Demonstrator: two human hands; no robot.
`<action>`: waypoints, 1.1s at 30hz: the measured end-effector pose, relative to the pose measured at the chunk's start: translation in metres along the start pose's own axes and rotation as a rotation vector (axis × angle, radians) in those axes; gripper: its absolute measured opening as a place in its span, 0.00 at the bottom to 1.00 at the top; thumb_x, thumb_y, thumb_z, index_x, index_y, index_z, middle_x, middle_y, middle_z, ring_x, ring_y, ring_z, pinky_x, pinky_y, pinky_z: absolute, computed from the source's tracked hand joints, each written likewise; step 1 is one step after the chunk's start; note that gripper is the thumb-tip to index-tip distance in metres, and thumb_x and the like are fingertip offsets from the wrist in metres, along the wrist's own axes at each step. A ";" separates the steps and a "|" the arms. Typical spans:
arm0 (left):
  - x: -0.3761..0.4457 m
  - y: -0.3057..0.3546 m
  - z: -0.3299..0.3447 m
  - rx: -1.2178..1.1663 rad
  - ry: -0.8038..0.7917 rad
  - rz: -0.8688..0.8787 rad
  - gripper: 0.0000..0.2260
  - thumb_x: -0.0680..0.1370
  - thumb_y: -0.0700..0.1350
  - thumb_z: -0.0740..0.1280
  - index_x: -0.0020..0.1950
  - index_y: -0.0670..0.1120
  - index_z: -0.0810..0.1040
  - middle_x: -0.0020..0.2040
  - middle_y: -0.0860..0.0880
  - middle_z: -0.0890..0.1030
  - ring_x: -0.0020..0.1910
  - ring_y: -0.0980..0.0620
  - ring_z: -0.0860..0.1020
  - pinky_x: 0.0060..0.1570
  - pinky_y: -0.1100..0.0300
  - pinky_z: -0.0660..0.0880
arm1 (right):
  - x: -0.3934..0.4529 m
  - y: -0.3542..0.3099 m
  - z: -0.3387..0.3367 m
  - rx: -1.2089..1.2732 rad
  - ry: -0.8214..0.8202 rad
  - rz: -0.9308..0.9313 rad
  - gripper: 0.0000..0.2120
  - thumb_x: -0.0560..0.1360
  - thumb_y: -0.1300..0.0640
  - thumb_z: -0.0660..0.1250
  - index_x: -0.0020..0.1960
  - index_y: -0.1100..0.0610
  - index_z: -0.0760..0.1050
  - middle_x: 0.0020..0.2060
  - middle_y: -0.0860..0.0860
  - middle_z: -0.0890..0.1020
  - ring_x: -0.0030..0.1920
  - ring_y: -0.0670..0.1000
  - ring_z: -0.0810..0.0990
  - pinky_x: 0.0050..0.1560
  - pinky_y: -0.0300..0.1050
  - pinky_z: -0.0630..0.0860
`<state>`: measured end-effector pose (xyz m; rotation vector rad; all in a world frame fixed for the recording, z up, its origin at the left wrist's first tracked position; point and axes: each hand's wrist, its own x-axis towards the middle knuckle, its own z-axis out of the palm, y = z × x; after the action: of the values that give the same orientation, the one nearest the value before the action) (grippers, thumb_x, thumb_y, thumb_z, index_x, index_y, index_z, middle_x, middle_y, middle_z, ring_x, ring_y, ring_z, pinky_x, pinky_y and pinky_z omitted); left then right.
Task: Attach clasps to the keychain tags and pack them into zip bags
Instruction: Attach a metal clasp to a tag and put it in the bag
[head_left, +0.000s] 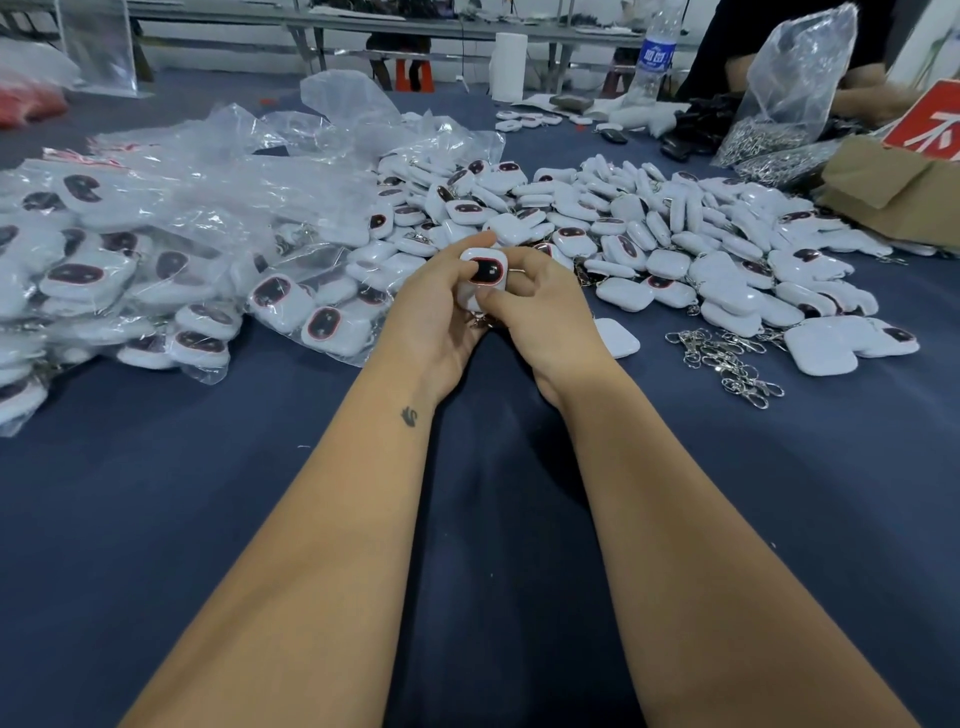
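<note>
Both hands meet at the table's middle around one white keychain tag (485, 270) with a black, red-rimmed face. My left hand (441, 312) grips it from the left, thumb on the face. My right hand (540, 312) pinches it from the right and below. A bit of metal clasp (480, 319) shows under the tag between the hands. Beyond lies a big heap of loose white tags (649, 228). Loose silver clasps (727, 358) lie to the right. Filled zip bags of tags (156, 260) are piled on the left.
The table has a dark blue cloth (493, 519). A cardboard box (893, 187) and bags of metal clasps (769, 140) sit at the far right. A water bottle (652, 57) and a white roll (509, 67) stand at the back. Another person's arm (862, 93) is at the top right.
</note>
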<state>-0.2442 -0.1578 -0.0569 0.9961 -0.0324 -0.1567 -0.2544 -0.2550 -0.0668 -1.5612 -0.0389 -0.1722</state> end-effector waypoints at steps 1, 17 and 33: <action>-0.001 0.000 0.000 -0.001 -0.006 -0.007 0.12 0.80 0.35 0.58 0.56 0.44 0.79 0.44 0.46 0.83 0.41 0.50 0.80 0.40 0.61 0.76 | 0.000 0.000 -0.001 0.000 -0.002 -0.005 0.15 0.75 0.71 0.64 0.55 0.54 0.77 0.45 0.52 0.86 0.52 0.52 0.84 0.61 0.50 0.78; -0.003 0.001 0.001 0.000 -0.025 -0.008 0.15 0.79 0.32 0.55 0.55 0.43 0.79 0.45 0.45 0.82 0.39 0.51 0.81 0.38 0.62 0.78 | -0.002 0.000 0.001 0.006 0.036 0.019 0.17 0.70 0.73 0.65 0.49 0.52 0.78 0.40 0.50 0.85 0.46 0.49 0.83 0.56 0.48 0.79; -0.004 0.001 0.001 0.080 -0.047 -0.006 0.16 0.79 0.31 0.56 0.57 0.45 0.79 0.46 0.46 0.83 0.38 0.55 0.82 0.39 0.63 0.80 | -0.001 -0.001 0.000 -0.046 0.072 0.039 0.11 0.79 0.63 0.62 0.52 0.52 0.80 0.50 0.57 0.84 0.58 0.58 0.81 0.65 0.58 0.74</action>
<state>-0.2482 -0.1578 -0.0555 1.0726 -0.0788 -0.1856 -0.2551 -0.2551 -0.0654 -1.5993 0.0522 -0.1993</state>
